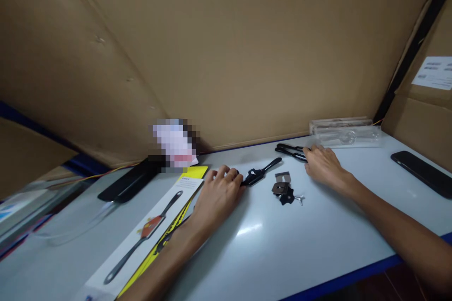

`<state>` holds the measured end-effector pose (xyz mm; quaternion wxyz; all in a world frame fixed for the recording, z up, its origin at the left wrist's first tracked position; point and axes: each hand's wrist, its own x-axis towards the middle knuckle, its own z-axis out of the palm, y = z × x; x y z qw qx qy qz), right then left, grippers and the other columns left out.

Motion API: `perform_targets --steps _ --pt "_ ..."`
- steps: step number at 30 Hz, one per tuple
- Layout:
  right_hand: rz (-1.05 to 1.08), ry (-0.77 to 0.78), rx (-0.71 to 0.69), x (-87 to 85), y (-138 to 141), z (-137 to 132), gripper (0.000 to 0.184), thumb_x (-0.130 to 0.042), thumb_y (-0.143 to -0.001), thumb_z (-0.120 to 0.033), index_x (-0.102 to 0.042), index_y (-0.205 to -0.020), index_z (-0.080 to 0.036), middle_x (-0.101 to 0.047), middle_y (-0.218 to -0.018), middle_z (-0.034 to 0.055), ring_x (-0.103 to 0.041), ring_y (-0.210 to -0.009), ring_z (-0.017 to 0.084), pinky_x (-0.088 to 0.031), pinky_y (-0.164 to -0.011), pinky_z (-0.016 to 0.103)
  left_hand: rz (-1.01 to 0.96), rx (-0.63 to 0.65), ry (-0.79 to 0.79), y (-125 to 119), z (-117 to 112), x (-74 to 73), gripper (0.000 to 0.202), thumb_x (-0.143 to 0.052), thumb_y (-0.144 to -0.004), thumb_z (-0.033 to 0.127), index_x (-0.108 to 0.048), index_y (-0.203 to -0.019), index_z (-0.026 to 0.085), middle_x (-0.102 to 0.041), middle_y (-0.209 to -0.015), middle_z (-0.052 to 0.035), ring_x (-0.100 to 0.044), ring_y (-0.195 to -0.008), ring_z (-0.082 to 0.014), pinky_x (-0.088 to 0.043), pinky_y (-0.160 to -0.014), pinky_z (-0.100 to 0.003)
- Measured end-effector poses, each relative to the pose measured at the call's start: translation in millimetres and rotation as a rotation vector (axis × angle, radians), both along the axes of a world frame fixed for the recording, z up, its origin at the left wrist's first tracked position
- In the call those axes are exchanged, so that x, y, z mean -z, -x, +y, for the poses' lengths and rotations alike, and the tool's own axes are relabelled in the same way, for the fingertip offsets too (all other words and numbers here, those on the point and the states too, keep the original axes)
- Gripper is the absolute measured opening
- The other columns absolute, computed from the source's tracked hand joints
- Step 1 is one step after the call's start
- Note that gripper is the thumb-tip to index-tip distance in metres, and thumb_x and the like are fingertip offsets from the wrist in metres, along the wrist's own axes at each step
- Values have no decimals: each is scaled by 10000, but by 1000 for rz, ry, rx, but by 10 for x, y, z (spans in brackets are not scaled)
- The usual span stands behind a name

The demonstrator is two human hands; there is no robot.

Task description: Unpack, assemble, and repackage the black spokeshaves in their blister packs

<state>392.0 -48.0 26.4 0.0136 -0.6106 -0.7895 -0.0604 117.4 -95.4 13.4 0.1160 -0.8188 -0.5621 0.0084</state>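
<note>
A black spokeshave body (pixel 254 177) lies on the table, and my left hand (pixel 219 193) has its fingers curled over the near-left handle. Farther back on the right, my right hand (pixel 324 165) is closed around the ends of black spokeshave bodies (pixel 290 151) lying side by side. Between my hands sits a small pile of loose parts: a grey metal blade (pixel 282 177), a brownish plate (pixel 279 188), a black lobed cap piece (pixel 287 197) and a silvery screw (pixel 300 199). My fingers hide part of what each hand grips.
Left of my left forearm lies a printed package card (pixel 148 235) picturing a spokeshave, over yellow packaging (pixel 198 171). Clear plastic trays (pixel 348 136) stand at the back right. A black oblong case (pixel 422 173) lies far right, a black object (pixel 127 183) left. Cardboard walls (pixel 240 56) enclose the table.
</note>
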Motion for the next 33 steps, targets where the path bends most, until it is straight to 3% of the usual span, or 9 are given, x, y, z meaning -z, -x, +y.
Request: perform_targets --steps 3,7,14,16,18,22,24,28,33 --pt "35 -93 -48 -8 26 -14 287 -524 -889 -111 -648 -1145 -72 -667 -1103 205 -584 -1083 343 -420 -865 430 -96 -31 84 -27 -5 34 208 -483 -948 265 -656 -896 164 -697 -995 -153 -604 -978 -327 -414 -801 -420" --pt "154 -215 -174 34 118 -49 215 -528 -925 -178 -680 -1065 -117 -671 -1053 144 -573 -1030 290 -419 -859 391 -304 -159 259 -58 -44 70 197 -433 -965 314 -579 -971 181 -686 -836 -90 -641 -738 -259 -351 -610 -322" --pt "419 -182 -284 102 306 -184 203 -503 -944 -170 -685 -855 -172 -677 -804 57 -581 -783 190 -378 -693 302 -659 -151 300 -180 -105 74 202 -435 -914 354 -576 -876 214 -574 -574 11 -545 -566 -197 -326 -586 -290" --pt "587 -95 -285 102 361 -241 227 -494 -960 -216 -660 -809 -178 -656 -725 28 -557 -672 154 -346 -637 285 -787 -158 284 -240 -132 99 196 -411 -919 359 -532 -850 221 -519 -542 37 -504 -526 -178 -330 -587 -285" --pt "828 87 -284 103 420 -298 304 -459 -986 -287 -615 -749 -179 -591 -605 -2 -514 -572 127 -339 -599 269 -909 -135 224 -309 -174 131 186 -390 -931 373 -483 -860 228 -474 -543 57 -461 -512 -164 -326 -580 -276" --pt "1321 713 -263 113 525 -395 431 -365 -1013 -501 -577 -810 -185 -464 -457 -60 -361 -410 94 -287 -471 233 -1045 -57 123 -435 -282 170 167 -370 -956 388 -433 -910 241 -425 -573 78 -401 -506 -148 -296 -554 -256" --pt "1488 916 -266 118 555 -426 447 -417 -980 -575 -578 -843 -182 -471 -465 -71 -284 -381 75 -215 -424 224 -1065 -35 135 -473 -329 172 156 -362 -970 383 -423 -924 246 -414 -566 86 -385 -488 -144 -279 -542 -250" --pt "1738 1070 -219 107 568 -458 368 -621 -883 -526 -581 -792 -172 -446 -446 -90 -208 -368 48 -144 -403 218 -1058 -30 173 -495 -382 176 147 -342 -992 368 -422 -966 248 -460 -577 74 -424 -489 -152 -279 -545 -251" --pt "1835 1110 -82 78 568 -478 322 -723 -814 -451 -629 -779 -146 -467 -432 -81 -225 -344 31 -139 -377 208 -927 -17 184 -500 -392 224 161 -296 -1011 310 -436 -1042 237 -537 -643 28 -521 -543 -179 -290 -573 -269"
